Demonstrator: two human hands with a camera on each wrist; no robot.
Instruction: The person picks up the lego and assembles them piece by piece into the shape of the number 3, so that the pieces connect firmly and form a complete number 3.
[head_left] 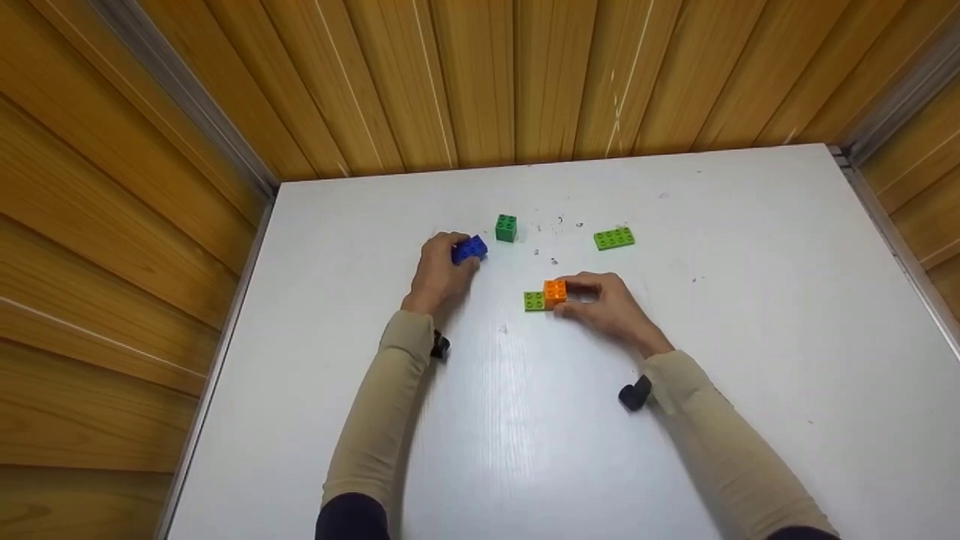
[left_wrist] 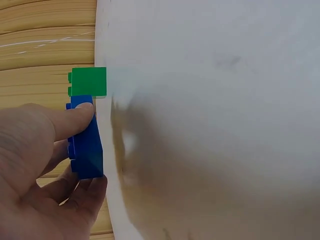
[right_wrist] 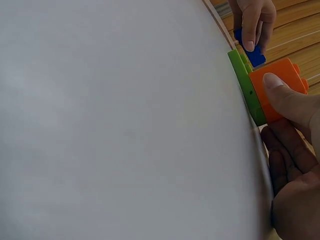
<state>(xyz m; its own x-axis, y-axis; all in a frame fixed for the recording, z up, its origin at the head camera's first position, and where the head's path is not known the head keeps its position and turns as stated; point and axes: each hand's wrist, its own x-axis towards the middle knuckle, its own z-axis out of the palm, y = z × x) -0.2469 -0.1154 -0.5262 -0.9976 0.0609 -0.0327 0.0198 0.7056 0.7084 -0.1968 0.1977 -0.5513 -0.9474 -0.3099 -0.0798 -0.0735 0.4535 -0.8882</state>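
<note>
My left hand (head_left: pixel 441 268) pinches a blue building brick (head_left: pixel 470 249) between thumb and fingers, on the left of the group. In the left wrist view the thumb lies across the blue brick (left_wrist: pixel 87 142), and its studs face left. My right hand (head_left: pixel 609 304) grips an orange brick (head_left: pixel 555 292), which sits on one end of a light green flat brick (head_left: pixel 533 301). The flat brick's free studs point toward the left hand. In the right wrist view the thumb presses the side of the orange brick (right_wrist: pixel 280 85).
A dark green brick (head_left: pixel 506 228) stands just beyond the blue one. Another light green flat brick (head_left: pixel 614 238) lies farther back on the right. Small dark specks dot the white table (head_left: pixel 525 450). Wood-patterned walls (head_left: pixel 480 82) border its back and sides.
</note>
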